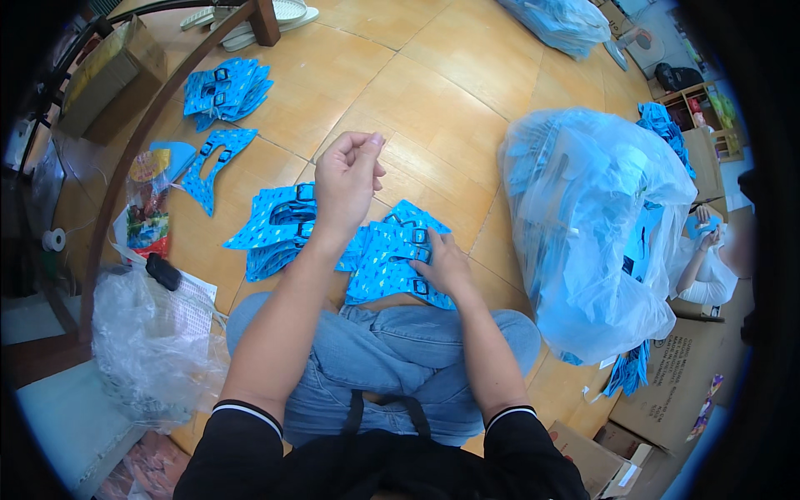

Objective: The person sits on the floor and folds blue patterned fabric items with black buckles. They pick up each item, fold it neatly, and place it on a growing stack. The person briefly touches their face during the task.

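Note:
My left hand point(348, 179) is raised above the floor, its fingers curled in and the thumb pressed against them. Whatever it may hold is too small to make out. My right hand point(447, 265) lies with thumb and fingers apart on a stack of blue printed cloth pieces with black buckles point(383, 271), in front of my crossed legs. Beneath my left forearm is another stack of cut-out blue cloth pieces point(271, 221), partly hidden by the arm. Farther left lie a single blue cloth piece point(202, 177) and a pile of the same kind point(225, 90).
A large clear plastic bag full of blue pieces point(583, 225) stands on the right; another bag point(558, 25) is at the back. Crumpled clear plastic point(150, 342) lies at left, near a wooden frame bar point(125, 175). Cardboard boxes point(679, 379) and another person point(708, 271) are at far right.

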### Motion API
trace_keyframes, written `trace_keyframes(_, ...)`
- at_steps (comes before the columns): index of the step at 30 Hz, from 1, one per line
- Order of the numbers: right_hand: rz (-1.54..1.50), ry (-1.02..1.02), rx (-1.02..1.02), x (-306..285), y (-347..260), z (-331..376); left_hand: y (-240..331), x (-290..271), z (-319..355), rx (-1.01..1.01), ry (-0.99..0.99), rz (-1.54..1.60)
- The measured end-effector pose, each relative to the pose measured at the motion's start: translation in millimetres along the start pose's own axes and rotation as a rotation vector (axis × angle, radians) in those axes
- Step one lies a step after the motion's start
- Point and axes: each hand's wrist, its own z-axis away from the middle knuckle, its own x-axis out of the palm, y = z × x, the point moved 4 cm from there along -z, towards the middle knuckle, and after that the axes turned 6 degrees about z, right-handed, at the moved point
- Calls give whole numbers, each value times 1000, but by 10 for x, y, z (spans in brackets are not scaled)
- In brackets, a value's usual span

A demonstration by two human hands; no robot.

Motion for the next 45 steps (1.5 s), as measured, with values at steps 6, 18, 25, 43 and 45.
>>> trace_keyframes(6, -7, -25, 3, -263, 10, 88, -229, 0, -53, -80, -71, -107)
trace_keyframes(18, -540, 781, -195, -1456, 25, -23, -312, 186, 81, -154, -457, -119)
trace_keyframes(25, -1344, 252, -52, -998, 169, -219, -262, 67, -63, -45, -378, -18)
trace_keyframes(43, -1329, 606, -174, -1185, 111, -57, -151, -24, -31, 144, -283, -45)
trace_keyframes(45, -1284, 612, -157, -1196, 149, -63, -150, 39, -1, 111, -304, -31)
